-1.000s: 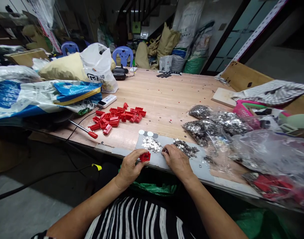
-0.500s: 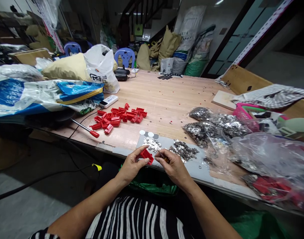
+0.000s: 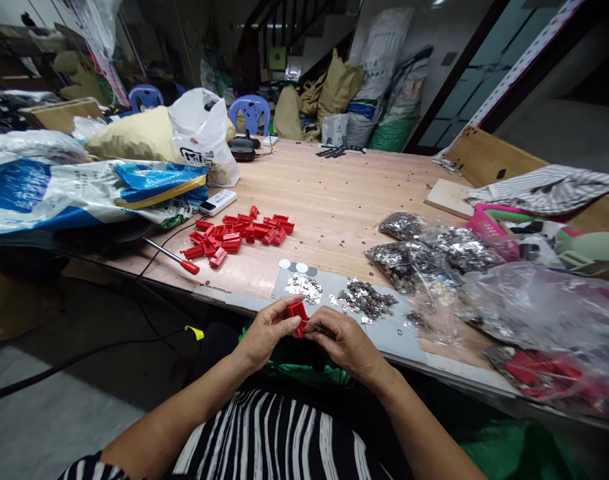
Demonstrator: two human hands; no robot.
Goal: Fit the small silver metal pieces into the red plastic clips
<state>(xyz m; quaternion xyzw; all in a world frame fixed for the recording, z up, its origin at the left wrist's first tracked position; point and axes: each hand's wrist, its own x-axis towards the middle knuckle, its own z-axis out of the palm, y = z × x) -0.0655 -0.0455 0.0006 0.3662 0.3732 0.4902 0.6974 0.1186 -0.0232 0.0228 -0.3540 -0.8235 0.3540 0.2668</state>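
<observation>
A red plastic part [image 3: 298, 316] is pinched between the thumb and fingers of my left hand [image 3: 264, 335], above the table's front edge. My right hand [image 3: 345, 340] closes on a thin dark tool [image 3: 316, 327], whose tip meets the right side of the part. Most of the tool is hidden by my fingers. Just beyond the hands, a pile of shiny metal pieces [image 3: 304, 287] and a darker metal pile [image 3: 368, 299] lie on a grey sheet [image 3: 334, 277]. Several more red parts [image 3: 234, 235] are heaped to the left.
A red-handled metal rod [image 3: 188, 267] juts over the left front edge, near a white device [image 3: 218, 202]. Plastic bags of metal pieces [image 3: 407, 263] and a pink basket [image 3: 489, 217] sit at the right. A green bag [image 3: 314, 375] hangs open below the hands.
My right hand has turned and moved slightly left against the red part, and the tool's handle is now covered. The red part is tilted more upright in my left hand.
</observation>
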